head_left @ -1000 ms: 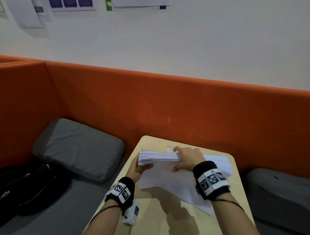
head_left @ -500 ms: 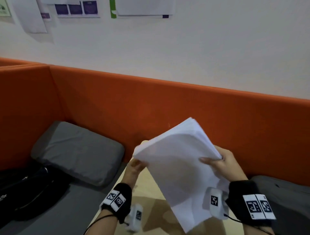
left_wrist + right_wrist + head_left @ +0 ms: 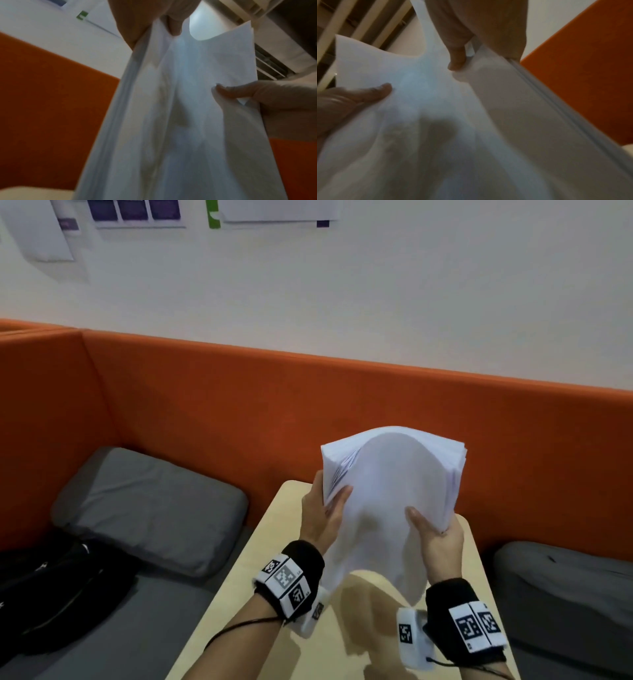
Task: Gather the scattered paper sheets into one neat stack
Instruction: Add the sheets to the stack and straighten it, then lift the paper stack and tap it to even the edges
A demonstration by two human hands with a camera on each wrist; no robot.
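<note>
A thick stack of white paper sheets (image 3: 387,491) stands upright above the light wooden table (image 3: 274,594), its top bowed and its lower edge hanging near the tabletop. My left hand (image 3: 325,508) grips the stack's left edge, thumb on the front face. My right hand (image 3: 433,530) grips the right edge the same way. In the left wrist view the paper stack (image 3: 171,121) fills the frame, with the left hand (image 3: 171,25) pinching it at the top. In the right wrist view the right hand (image 3: 457,58) pinches the stack (image 3: 436,135).
An orange padded backrest (image 3: 342,405) runs behind the table. A grey cushion (image 3: 150,508) and a black bag (image 3: 51,594) lie on the bench at the left. Another grey cushion (image 3: 565,594) sits at the right. Posters hang on the white wall.
The stack lay flat at the table's far end a second ago. Both hands have lifted it with the loose sheets and turned it upright, shifting to grip its two side edges.
</note>
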